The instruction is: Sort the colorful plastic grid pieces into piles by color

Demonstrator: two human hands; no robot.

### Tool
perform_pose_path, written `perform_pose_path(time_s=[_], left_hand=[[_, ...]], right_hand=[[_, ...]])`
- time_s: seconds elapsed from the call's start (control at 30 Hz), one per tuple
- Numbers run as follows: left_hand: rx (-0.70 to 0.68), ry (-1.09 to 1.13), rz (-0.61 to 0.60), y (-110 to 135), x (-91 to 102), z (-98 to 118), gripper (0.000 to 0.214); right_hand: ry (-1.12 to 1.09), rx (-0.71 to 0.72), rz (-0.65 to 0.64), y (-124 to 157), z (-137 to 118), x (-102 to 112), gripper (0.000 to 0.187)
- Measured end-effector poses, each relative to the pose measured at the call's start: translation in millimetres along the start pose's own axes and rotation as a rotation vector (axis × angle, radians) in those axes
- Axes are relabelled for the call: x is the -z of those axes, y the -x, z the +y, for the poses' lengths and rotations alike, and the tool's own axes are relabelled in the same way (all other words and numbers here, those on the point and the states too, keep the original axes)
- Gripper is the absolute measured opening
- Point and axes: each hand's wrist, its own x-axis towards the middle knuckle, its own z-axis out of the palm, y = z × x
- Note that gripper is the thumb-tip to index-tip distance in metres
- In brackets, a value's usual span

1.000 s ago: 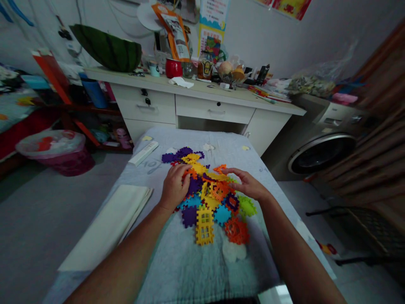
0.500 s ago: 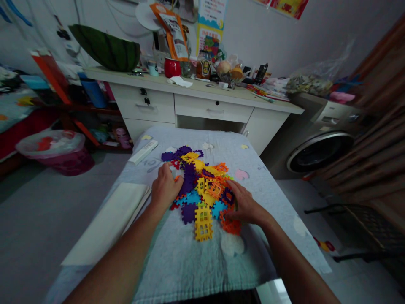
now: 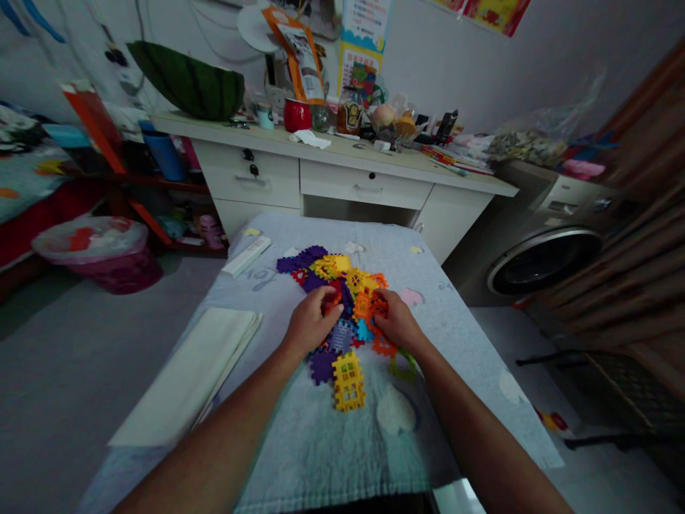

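A heap of interlocking plastic building pieces in purple, yellow, orange, red and blue lies on the cloth-covered table (image 3: pixel 454 400). My left hand (image 3: pixel 310 321) is at the heap's left side, fingers curled round a red-orange building piece (image 3: pixel 332 300). On the right side, my right hand (image 3: pixel 400 321) has thumb and fingers closed on an orange building piece (image 3: pixel 379 305). Nearest to me lies a yellow window-shaped piece (image 3: pixel 349 382), with a purple piece (image 3: pixel 322 368) beside it. A green piece (image 3: pixel 404 365) shows partly under my right wrist.
A folded white cloth (image 3: pixel 182 378) and a narrow white box (image 3: pixel 246 257) lie on the table's left side. Behind stands a white desk (image 3: pixel 257 178) bearing a watermelon piece (image 3: pixel 187 82) and jars. A washing machine (image 3: pixel 535 235) is at the right, a pink bin (image 3: pixel 107 264) at the left.
Both hands have moved inward over the heap, and their fingers have closed on pieces. Some pieces have shifted toward the middle. The green piece now shows beneath my right wrist.
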Motion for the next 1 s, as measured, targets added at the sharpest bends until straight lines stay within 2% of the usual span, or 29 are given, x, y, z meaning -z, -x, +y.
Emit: perform_pose_path(time_s=[0.13,0.27,0.37,0.43,0.53,0.6,0.7,0.8,0.9,1.0], left_hand=[[-0.181,-0.006,-0.086,2,-7.3,7,0.034],[-0.320,-0.013,-0.184,5,-3.3,16,0.033],[-0.360,-0.021,-0.252,8,0.3,22,0.029],[-0.370,-0.037,-0.275,9,0.9,25,0.028],[-0.394,-0.072,-0.269,11,1.6,25,0.028],[-0.402,-0.112,-0.227,10,4.4,23,0.026],[-0.302,-0.250,-0.105,8,13.2,16,0.022],[-0.069,-0.439,-0.024,5,22.7,7,0.025],[0.076,-0.484,-0.082,3,26.1,2,0.032],[0.129,-0.332,-0.141,2,21.5,4,0.033]], right_hand=[[-0.105,0.041,0.044,-17,-7,-7,0.039],[-0.179,0.140,0.064,-31,-3,-9,0.024],[-0.081,0.056,0.082,-36,4,-5,0.024],[0.003,0.017,0.048,-37,8,3,0.022],[0.122,0.008,-0.074,-34,12,19,0.018],[0.178,-0.070,-0.094,-31,17,31,0.020],[0.218,-0.224,0.008,-23,27,47,0.034],[0.146,-0.332,0.050,-15,37,54,0.035],[-0.014,-0.412,-0.003,-8,38,49,0.026],[-0.122,-0.412,-0.056,-4,27,35,0.033]])
